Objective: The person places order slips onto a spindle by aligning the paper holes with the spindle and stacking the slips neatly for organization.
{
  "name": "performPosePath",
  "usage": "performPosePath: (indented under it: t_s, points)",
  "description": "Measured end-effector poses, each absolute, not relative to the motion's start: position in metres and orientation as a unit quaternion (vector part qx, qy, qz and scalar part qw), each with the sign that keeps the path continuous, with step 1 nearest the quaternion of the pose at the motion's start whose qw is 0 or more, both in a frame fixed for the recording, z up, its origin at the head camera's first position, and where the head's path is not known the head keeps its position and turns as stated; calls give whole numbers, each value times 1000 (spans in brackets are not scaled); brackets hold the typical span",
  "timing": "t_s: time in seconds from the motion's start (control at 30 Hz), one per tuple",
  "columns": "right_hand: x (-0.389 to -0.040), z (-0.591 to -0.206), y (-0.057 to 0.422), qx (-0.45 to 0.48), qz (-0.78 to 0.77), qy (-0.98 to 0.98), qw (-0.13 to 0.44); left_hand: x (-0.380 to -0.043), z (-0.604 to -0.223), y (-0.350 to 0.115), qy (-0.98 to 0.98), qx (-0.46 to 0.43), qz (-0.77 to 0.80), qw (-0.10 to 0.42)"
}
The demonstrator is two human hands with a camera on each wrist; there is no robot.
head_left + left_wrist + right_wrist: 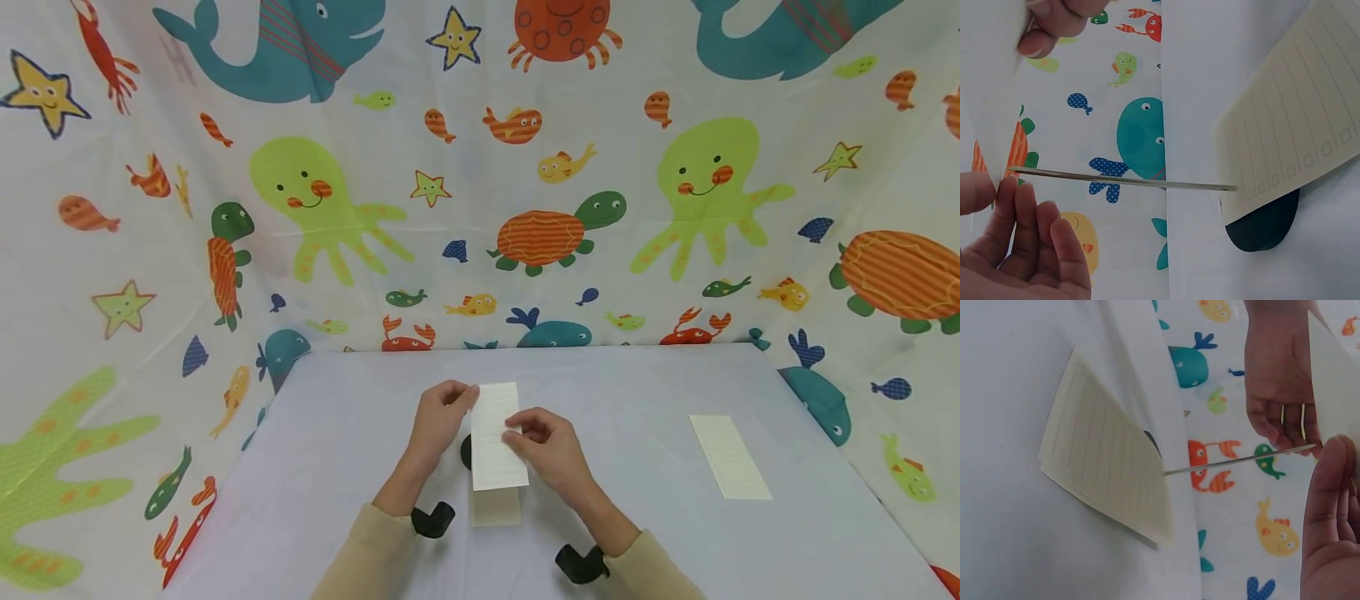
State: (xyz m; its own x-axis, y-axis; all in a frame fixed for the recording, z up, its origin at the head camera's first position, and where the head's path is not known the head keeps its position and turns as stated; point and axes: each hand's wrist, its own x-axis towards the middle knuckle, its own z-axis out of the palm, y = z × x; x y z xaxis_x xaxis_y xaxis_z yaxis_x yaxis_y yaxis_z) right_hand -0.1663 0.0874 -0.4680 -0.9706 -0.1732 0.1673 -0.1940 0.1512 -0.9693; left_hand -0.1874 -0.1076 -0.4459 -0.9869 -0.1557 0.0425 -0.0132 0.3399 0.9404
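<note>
Both hands hold a pale lined paper sheet (495, 429) raised over a second lined sheet. My left hand (440, 417) pinches its upper left edge between thumb and fingertips. On the right edge, about halfway down, my right hand (551, 450) pinches it with thumb and fingers. The lower lined paper (496, 508), mostly covered in the head view, shows lines and small boxes in the left wrist view and layered edges in the right wrist view. A thin straight strip (1122, 181) spans from the left fingertips toward that paper. A black rounded object (466, 452) peeks out beneath.
Another lined sheet (730, 457) lies flat on the white table (615, 392) to the right. A curtain (465, 183) printed with sea animals hangs behind and at both sides. Black wrist mounts (433, 520) sit below each wrist.
</note>
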Motion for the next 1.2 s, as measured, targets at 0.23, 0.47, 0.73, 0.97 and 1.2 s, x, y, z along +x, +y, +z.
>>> performPosePath:
  t_s: [0.23,0.47,0.73,0.97,1.2]
  points:
    - [-165,-470,85,111,635,-765,-3,-188,-454,-108,-818,64,-568,60]
    - [-163,-468,82,108,626,-772,-5,-186,-454,-109,-817,59,-570,68]
    - [-163,-470,82,105,624,-775,-9,-185,-454,-110,-814,52,-574,73]
    - [-162,-470,81,102,626,-773,-18,-186,-457,-111,-816,49,-571,73]
    - [-162,-472,79,104,626,-773,-19,-188,-458,-112,-822,52,-563,67]
